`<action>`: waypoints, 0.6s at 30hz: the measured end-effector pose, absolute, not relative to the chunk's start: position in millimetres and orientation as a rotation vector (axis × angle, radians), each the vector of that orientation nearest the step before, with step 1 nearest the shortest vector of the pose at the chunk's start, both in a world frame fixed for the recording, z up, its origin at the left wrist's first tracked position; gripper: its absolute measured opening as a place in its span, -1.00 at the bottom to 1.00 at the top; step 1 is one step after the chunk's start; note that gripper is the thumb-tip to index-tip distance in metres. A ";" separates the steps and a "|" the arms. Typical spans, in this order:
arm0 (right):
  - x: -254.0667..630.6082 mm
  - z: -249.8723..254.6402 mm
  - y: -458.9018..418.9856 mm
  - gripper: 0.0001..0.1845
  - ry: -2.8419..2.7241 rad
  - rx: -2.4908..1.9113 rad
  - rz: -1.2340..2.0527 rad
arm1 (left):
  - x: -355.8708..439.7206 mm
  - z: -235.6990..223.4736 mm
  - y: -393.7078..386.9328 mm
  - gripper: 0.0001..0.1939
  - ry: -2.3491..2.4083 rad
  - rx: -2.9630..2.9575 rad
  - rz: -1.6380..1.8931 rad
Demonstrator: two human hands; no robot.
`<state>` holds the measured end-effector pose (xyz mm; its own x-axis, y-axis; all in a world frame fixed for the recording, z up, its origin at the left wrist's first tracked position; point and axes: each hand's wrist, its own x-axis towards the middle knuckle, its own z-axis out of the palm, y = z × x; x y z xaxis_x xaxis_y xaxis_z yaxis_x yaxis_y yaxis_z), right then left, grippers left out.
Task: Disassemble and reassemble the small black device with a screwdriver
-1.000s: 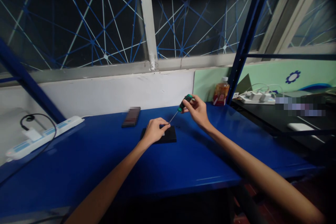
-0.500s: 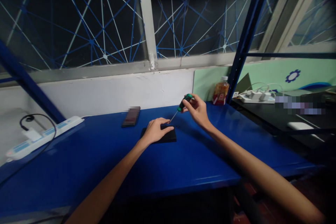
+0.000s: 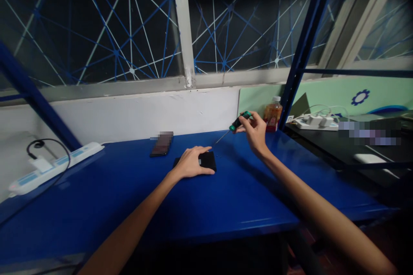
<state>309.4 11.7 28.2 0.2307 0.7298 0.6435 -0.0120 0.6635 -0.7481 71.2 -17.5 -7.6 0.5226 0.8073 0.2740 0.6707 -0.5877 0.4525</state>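
Observation:
My left hand (image 3: 191, 162) lies flat, fingers stretched out, on a small black flat device (image 3: 206, 160) on the blue table (image 3: 226, 197). My right hand (image 3: 256, 130) is raised to the right of the device and pinches the green-and-black handle of a thin screwdriver (image 3: 238, 122). The screwdriver's shaft slants down to the left, its tip in the air just above the table beyond the device's far right corner.
A dark phone (image 3: 161, 144) lies behind the device. A white power strip (image 3: 54, 166) with a black cable sits at the left. An orange bottle (image 3: 272, 114) stands at the back right by a blue post. Chargers and another power strip (image 3: 314, 121) rest on the neighbouring black desk.
My right hand has lifted the screwdriver up and to the right, off the device. My left hand has gone from pinching at the device's edge to lying flat on it.

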 end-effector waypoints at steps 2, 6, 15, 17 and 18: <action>310.0 29.1 11.5 -0.76 -1.220 -0.692 0.574 | 68.2 -1.8 -17.7 -0.19 1.207 2.408 0.757; 307.9 30.4 9.7 -0.75 -1.209 -0.661 0.594 | 63.6 7.6 -18.6 -0.22 1.117 2.326 0.874; 303.3 26.8 8.9 -0.72 -1.247 -0.685 0.592 | 62.7 15.0 -21.2 -0.27 1.079 2.269 0.906; 302.3 26.3 8.3 -0.73 -1.250 -0.669 0.601 | 63.3 15.5 -21.9 -0.28 1.081 2.269 0.903; 301.8 26.2 7.9 -0.73 -1.253 -0.665 0.604 | 63.5 15.5 -22.2 -0.28 1.081 2.269 0.902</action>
